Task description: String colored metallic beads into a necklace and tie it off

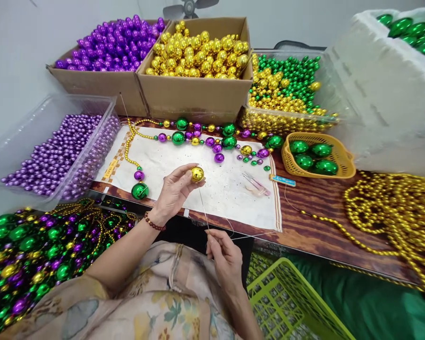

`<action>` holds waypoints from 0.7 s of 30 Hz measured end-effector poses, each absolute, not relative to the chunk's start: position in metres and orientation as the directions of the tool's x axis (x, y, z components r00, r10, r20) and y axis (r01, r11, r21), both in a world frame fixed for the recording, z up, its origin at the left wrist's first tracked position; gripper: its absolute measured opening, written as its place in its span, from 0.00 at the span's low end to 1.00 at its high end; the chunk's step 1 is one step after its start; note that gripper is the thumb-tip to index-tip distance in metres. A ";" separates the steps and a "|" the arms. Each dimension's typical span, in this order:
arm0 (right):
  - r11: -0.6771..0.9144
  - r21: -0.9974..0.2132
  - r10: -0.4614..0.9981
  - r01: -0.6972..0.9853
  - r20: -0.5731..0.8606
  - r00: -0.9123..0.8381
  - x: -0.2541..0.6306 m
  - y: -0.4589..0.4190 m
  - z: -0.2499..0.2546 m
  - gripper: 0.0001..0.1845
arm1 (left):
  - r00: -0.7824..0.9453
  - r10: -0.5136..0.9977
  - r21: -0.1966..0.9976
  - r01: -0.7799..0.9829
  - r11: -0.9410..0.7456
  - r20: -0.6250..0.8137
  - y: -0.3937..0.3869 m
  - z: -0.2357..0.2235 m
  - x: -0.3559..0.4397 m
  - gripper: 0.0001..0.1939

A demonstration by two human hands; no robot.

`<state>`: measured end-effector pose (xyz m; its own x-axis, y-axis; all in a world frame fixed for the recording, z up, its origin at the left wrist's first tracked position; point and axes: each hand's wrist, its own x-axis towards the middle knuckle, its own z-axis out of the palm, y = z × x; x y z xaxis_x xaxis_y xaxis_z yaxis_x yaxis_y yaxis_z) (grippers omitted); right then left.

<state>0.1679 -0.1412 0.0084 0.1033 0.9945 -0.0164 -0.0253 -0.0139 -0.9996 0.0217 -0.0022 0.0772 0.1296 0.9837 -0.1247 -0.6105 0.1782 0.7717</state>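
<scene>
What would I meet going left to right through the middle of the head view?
Small purple beads, large green bead on a strand, left hand, gold bead at its fingertips, right hand pinching a thin needle, small pink-ended tool, yellow basket, heaped gold bead strands.

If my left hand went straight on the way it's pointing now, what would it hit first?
Probably the purple beads on the white cloth, beyond the gold bead your left hand holds. Height above the cloth is unclear, so it might pass over them.
</scene>
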 end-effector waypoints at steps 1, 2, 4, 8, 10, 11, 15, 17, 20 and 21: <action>-0.017 -1.000 0.994 -0.019 -0.019 0.105 0.168 -0.141 0.009 0.08 | 0.138 0.981 0.760 -0.620 0.194 -0.139 -0.003 0.078 0.022 0.17; -0.018 -1.000 0.994 -0.012 -0.019 0.105 0.167 -0.140 0.009 0.08 | 0.146 0.977 0.750 -0.627 0.211 -0.153 -0.004 0.079 0.022 0.17; -0.014 -1.000 0.994 -0.006 -0.014 0.105 0.167 -0.139 0.009 0.08 | 0.165 0.969 0.731 -0.637 0.246 -0.182 -0.005 0.079 0.022 0.18; -0.014 -1.000 0.994 -0.024 -0.017 0.109 0.165 -0.138 0.010 0.08 | 0.192 0.955 0.695 -0.655 0.296 -0.226 -0.007 0.078 0.023 0.17; -0.020 -0.999 0.993 -0.029 -0.023 0.113 0.164 -0.137 0.009 0.08 | 0.197 0.950 0.682 -0.662 0.310 -0.240 -0.008 0.077 0.024 0.17; -0.025 -0.999 0.993 -0.030 -0.028 0.116 0.163 -0.136 0.009 0.09 | 0.200 0.948 0.678 -0.663 0.316 -0.247 -0.009 0.076 0.025 0.18; -0.026 -1.000 0.991 -0.016 -0.027 0.134 0.160 -0.133 0.008 0.11 | 0.210 0.942 0.677 -0.655 0.335 -0.262 -0.013 0.075 0.028 0.18; -0.009 -1.000 0.988 0.013 -0.007 0.157 0.158 -0.130 0.009 0.13 | 0.216 0.941 0.682 -0.649 0.336 -0.259 -0.016 0.075 0.031 0.18; 0.020 -0.998 0.980 0.056 0.030 0.195 0.157 -0.123 0.012 0.13 | 0.234 0.942 0.692 -0.639 0.336 -0.241 -0.023 0.077 0.036 0.18; 0.031 -0.998 0.978 0.060 0.043 0.203 0.156 -0.120 0.013 0.13 | 0.241 0.941 0.694 -0.636 0.338 -0.238 -0.025 0.077 0.038 0.18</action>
